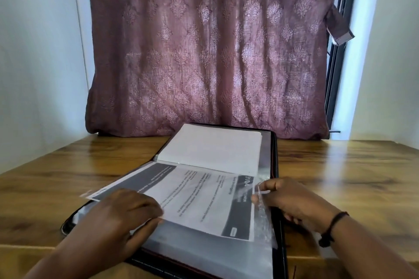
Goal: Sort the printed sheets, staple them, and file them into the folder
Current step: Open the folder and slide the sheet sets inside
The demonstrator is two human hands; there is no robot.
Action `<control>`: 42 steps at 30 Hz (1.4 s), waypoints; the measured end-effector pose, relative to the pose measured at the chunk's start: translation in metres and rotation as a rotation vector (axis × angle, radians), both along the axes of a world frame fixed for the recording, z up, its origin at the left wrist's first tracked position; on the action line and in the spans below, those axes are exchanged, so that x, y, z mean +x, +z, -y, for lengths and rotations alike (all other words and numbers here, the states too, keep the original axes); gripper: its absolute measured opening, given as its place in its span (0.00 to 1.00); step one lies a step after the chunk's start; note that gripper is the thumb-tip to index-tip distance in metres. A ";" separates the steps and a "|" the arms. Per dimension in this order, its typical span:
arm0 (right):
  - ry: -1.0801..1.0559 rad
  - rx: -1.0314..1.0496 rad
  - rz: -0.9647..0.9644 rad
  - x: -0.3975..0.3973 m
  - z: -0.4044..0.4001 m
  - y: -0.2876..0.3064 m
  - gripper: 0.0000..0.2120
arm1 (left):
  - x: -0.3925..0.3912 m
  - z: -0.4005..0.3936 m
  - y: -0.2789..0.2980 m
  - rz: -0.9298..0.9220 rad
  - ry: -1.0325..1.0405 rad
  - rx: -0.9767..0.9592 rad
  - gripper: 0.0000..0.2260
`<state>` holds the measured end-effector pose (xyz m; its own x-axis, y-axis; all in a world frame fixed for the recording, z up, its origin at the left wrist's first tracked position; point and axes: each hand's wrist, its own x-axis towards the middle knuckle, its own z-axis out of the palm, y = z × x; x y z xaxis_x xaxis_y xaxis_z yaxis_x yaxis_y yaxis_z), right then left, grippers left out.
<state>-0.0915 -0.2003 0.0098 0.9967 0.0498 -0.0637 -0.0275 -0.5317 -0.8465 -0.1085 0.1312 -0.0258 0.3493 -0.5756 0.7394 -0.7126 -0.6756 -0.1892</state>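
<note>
1. The curtain (208,47) is dusty mauve with a paler diamond-shaped floral motif repeated across it.
2. The table (340,172) is glossy golden-brown wood with darker grain streaks.
3. The folder (274,154) is black.
4. The printed sheet (204,199) is white with dark grey bands.
5. The walls (34,52) are white.

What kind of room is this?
Probably a room at home used for desk work: a wooden table with an open folder stands by a window hung with a patterned curtain.
</note>
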 end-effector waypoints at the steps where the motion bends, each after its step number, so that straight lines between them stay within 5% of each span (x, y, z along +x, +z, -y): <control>1: 0.027 -0.062 0.041 0.001 0.000 0.000 0.10 | -0.001 -0.001 -0.001 0.001 0.002 -0.002 0.16; 6: 0.096 -0.296 0.125 0.014 0.002 -0.006 0.12 | -0.001 -0.003 -0.006 -0.026 -0.005 0.024 0.16; 10: 0.088 -0.153 0.084 0.031 0.027 0.002 0.03 | 0.002 0.008 -0.013 -0.115 -0.042 -0.082 0.16; 17: -0.332 0.127 0.220 0.106 0.083 0.010 0.04 | 0.012 0.055 -0.019 -0.129 -0.041 -0.094 0.11; 20: -0.348 0.193 0.157 0.136 0.088 0.008 0.07 | 0.018 0.092 -0.023 -0.175 0.031 -0.042 0.06; 25: -0.251 -0.135 0.153 0.176 0.098 -0.004 0.08 | 0.015 0.164 -0.014 -0.502 0.153 0.062 0.15; 30: -0.095 -0.074 0.224 0.182 0.115 -0.015 0.10 | 0.049 0.137 0.032 -1.031 0.109 -0.632 0.27; 34: -0.135 -0.012 0.175 0.190 0.121 -0.017 0.08 | 0.138 0.075 0.043 -0.974 0.245 -0.916 0.11; 39: -0.158 -0.081 0.121 0.205 0.125 -0.025 0.08 | 0.203 0.043 0.021 -1.197 0.300 -1.204 0.03; 42: -0.166 -0.028 0.126 0.205 0.121 -0.028 0.06 | 0.217 0.038 0.015 -1.189 0.315 -1.284 0.06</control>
<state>0.1137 -0.3211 -0.0184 0.9913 -0.1155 0.0632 -0.0112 -0.5523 -0.8335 0.1089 0.0935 -0.0105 0.9525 0.2934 -0.0822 0.1144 -0.0942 0.9890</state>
